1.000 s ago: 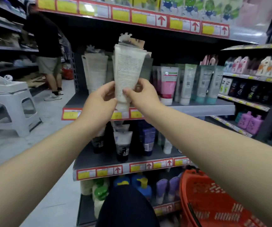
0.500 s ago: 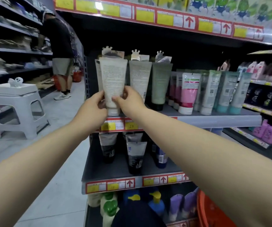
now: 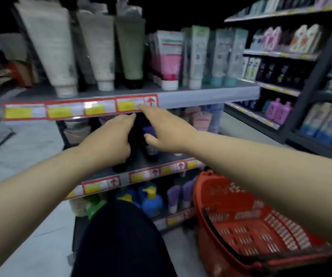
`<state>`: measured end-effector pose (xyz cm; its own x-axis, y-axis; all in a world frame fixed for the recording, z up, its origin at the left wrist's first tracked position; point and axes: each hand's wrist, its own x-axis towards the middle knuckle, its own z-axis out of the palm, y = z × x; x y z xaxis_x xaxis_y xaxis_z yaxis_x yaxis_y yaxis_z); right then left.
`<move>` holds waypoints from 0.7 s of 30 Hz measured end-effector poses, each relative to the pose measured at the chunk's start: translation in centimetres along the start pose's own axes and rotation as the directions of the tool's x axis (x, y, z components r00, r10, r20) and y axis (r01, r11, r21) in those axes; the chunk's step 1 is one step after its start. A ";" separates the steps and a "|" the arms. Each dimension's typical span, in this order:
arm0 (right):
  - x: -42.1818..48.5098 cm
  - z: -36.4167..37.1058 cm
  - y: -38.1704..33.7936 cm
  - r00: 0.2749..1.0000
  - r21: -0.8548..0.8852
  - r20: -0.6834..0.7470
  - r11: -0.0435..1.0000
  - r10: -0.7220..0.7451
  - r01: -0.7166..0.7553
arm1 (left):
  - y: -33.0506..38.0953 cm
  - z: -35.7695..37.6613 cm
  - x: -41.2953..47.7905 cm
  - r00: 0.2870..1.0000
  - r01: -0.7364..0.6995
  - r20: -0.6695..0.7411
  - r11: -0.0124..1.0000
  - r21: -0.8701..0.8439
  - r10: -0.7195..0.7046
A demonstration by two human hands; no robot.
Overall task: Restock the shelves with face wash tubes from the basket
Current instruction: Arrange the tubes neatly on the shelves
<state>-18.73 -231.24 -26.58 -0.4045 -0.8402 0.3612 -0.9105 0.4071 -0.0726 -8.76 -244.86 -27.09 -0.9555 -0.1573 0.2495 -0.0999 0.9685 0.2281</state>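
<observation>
The white face wash tube (image 3: 55,52) stands cap-down at the left end of the upper shelf (image 3: 211,95), beside two more pale tubes (image 3: 101,50). My left hand (image 3: 109,140) and my right hand (image 3: 165,132) hang just below that shelf's price strip, close together and holding nothing. The right index finger points up at the labels. Behind the hands, dark tubes (image 3: 151,140) stand on the second shelf. The red basket (image 3: 199,188) sits on the floor at lower right, and no tubes show in the part of its inside that is visible. The frame is blurred.
Pink and green tubes (image 3: 169,56) fill the upper shelf's middle. Pump bottles (image 3: 149,198) stand on the bottom shelf. A second shelving unit (image 3: 277,88) with bottles runs along the right. My dark-trousered knee (image 3: 121,240) is low in the centre. Grey floor lies to the left.
Both hands let go of the white tube, which now stands on the upper shelf, and dropped below the shelf edge. My view tilted down toward the basket.
</observation>
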 end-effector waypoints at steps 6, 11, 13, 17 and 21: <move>-9.4 1.5 7.7 0.979 -0.206 0.178 0.977 0.094 -0.056 | 6.6 7.2 3.0 0.974 -0.128 0.197 0.990 0.064 0.113; -15.3 3.3 13.2 0.937 -0.243 0.287 0.961 0.198 -0.128 | 11.9 13.8 5.4 0.930 -0.257 0.295 0.961 0.104 0.217; -17.4 4.7 15.4 0.907 -0.258 0.340 0.952 0.247 -0.163 | 13.7 16.4 6.2 0.902 -0.307 0.352 0.945 0.111 0.251; -21.2 8.0 19.2 0.818 -0.282 0.461 0.931 0.343 -0.231 | 16.4 21.9 7.9 0.821 -0.378 0.499 0.919 0.114 0.276; -24.6 11.3 22.0 0.693 -0.342 0.612 0.918 0.380 -0.201 | 19.2 27.3 8.9 0.726 -0.367 0.642 0.928 0.058 0.247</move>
<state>-29.85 -205.68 -47.56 -0.6793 -0.6468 -0.3467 -0.7248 0.6654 0.1787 -26.76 -222.43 -46.18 -0.8963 0.2487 -0.3672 0.2418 0.9681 0.0655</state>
